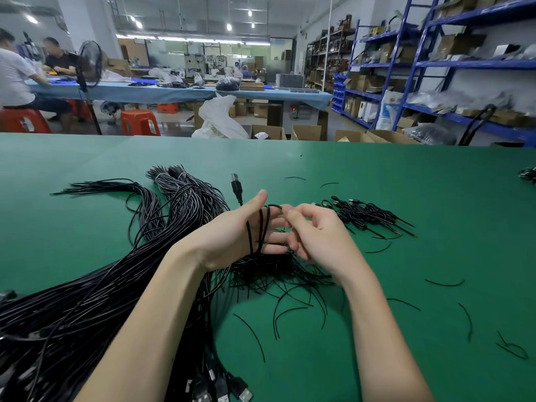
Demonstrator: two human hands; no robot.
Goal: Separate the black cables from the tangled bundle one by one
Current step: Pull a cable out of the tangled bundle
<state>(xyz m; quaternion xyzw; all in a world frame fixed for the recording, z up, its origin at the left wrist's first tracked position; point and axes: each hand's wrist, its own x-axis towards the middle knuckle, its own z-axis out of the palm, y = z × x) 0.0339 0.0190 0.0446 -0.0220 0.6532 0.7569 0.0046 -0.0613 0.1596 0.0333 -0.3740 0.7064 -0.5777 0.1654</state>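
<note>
A big tangled bundle of black cables [95, 288] spreads across the left of the green table [406, 198]. My left hand [232, 236] is palm-up over it, and a black cable [259, 230] is looped in several turns over its fingers. The cable's USB plug [236, 185] sticks up beyond the thumb. My right hand [316, 236] is beside the left, fingers curled, pinching that cable's end at the left fingertips. A small pile of coiled black cables [368, 216] lies just right of my hands.
Short black wire ties [290, 291] lie scattered under and to the right of my hands. More USB plugs [220, 387] show at the bottom edge. A further dark cable heap [528, 174] sits at the table's far right. Beyond are benches, stools, shelves and seated people.
</note>
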